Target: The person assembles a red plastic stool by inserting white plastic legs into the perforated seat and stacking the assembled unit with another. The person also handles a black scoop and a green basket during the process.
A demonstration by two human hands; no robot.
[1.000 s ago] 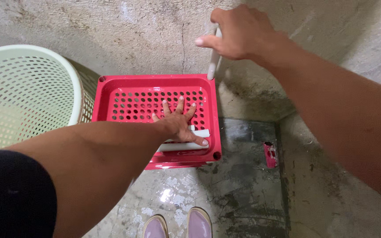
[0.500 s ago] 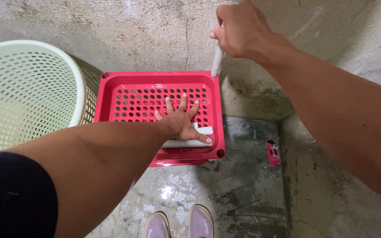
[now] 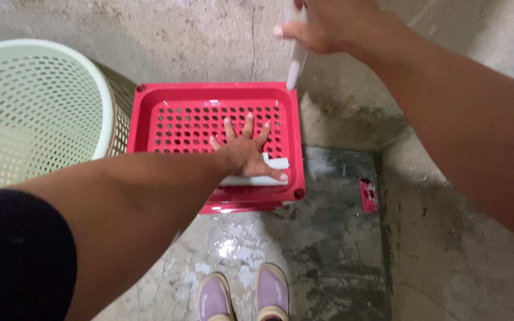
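A red perforated plastic tray (image 3: 150,101) sits on the wet concrete floor against the wall. My left hand (image 3: 245,151) lies flat inside it, fingers spread, pressing on a white rectangular object (image 3: 272,171) at the tray's near right corner. My right hand (image 3: 328,24) is raised at the top of the view, closed around a white rod-like handle (image 3: 295,65) whose lower end hangs just above the tray's far right corner. The top of the handle is out of frame.
A pale green perforated laundry basket (image 3: 37,113) stands left of the tray. A small pink object (image 3: 367,195) lies on the dark wet patch to the right. My feet in purple shoes (image 3: 245,294) are at the bottom centre. A concrete wall runs behind.
My right hand with the white handle has moved up toward the top of the view. My left hand has stayed pressed on the white object in the tray.
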